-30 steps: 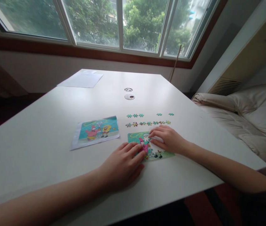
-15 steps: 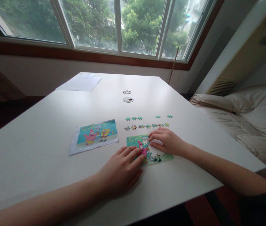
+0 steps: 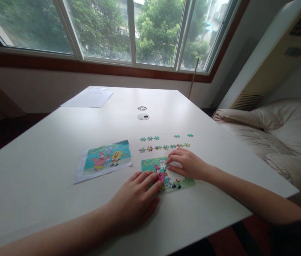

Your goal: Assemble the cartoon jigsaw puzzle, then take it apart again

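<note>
A partly assembled cartoon jigsaw puzzle [image 3: 166, 176] lies near the front of the white table [image 3: 46, 149]. My left hand [image 3: 136, 199] rests flat on the table, fingers stretched out onto the puzzle's left side. My right hand [image 3: 186, 164] lies over the puzzle's upper right part, fingers curled and pressing down near a gap; whether a piece sits under them is hidden. Several loose teal puzzle pieces [image 3: 163, 146] lie in two rows just beyond the puzzle. A printed reference picture [image 3: 104, 160] of the same cartoon lies to the left.
A white sheet of paper [image 3: 87, 98] lies at the far left of the table. Two round cable holes [image 3: 143, 116] sit in the table's middle. A beige cushion or bedding [image 3: 280, 131] lies to the right. Windows with trees run along the back.
The camera has tilted up slightly, so everything sits lower in view. Both hands stay on the puzzle, with the right fingers shifting a little.
</note>
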Motion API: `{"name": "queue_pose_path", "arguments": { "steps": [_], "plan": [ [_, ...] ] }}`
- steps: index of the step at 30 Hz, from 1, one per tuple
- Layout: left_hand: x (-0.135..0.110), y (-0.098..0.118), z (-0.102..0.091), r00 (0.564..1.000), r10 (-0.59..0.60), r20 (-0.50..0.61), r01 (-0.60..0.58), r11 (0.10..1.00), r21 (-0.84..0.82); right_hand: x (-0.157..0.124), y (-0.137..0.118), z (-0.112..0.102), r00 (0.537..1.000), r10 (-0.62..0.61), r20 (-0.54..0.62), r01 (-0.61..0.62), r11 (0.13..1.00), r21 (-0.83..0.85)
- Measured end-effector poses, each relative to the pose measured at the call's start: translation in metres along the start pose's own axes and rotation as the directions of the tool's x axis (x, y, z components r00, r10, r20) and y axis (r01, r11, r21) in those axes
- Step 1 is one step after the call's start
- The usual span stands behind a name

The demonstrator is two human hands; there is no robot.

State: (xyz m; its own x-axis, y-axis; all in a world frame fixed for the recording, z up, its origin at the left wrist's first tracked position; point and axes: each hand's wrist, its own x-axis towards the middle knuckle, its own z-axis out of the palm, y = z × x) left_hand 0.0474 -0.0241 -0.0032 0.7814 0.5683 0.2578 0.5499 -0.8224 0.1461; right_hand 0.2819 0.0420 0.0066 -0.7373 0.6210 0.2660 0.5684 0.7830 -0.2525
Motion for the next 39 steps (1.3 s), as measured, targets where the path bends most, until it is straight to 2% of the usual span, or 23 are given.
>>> {"name": "queue_pose_path", "arguments": {
  "steps": [7,12,14,16,20,28,33,36,39],
  "plan": [
    [0.0,0.001,-0.001,1.0,-0.004,0.003,0.004,1.0,-0.003,0.0,0.007,-0.004,0.999,-0.023,-0.024,0.024,0.998,0.057],
    [0.0,0.001,-0.002,1.0,-0.008,0.019,0.008,1.0,-0.003,-0.002,0.03,-0.015,0.978,0.126,-0.167,-0.112,0.989,0.092],
    [0.0,0.001,-0.002,1.0,-0.008,0.018,0.008,1.0,-0.006,0.002,0.037,-0.017,0.971,0.166,-0.173,-0.153,0.984,0.089],
    [0.0,0.001,-0.003,1.0,-0.006,0.016,0.006,1.0,-0.014,0.01,0.039,-0.014,0.978,0.161,-0.136,-0.149,0.985,0.09],
    [0.001,0.002,-0.004,1.0,-0.005,0.025,0.006,1.0,-0.021,0.041,0.03,-0.004,0.997,0.06,-0.04,-0.057,0.996,0.07],
    [0.0,0.001,-0.004,0.999,-0.003,0.035,0.004,1.0,-0.024,0.101,0.011,0.011,0.998,-0.043,0.048,0.042,0.999,0.027],
    [0.001,0.001,-0.005,0.999,-0.011,0.045,0.013,0.999,-0.032,0.127,0.009,0.012,0.959,-0.127,0.254,0.116,0.992,0.058],
    [0.0,0.001,-0.003,0.999,-0.012,0.047,0.014,0.999,-0.03,0.141,0.007,0.008,0.93,-0.104,0.351,0.087,0.994,0.063],
    [-0.001,0.001,-0.001,0.999,-0.015,0.033,0.016,0.999,-0.03,0.145,0.003,0.003,0.922,-0.062,0.383,0.024,0.994,0.104]
  ]
}}
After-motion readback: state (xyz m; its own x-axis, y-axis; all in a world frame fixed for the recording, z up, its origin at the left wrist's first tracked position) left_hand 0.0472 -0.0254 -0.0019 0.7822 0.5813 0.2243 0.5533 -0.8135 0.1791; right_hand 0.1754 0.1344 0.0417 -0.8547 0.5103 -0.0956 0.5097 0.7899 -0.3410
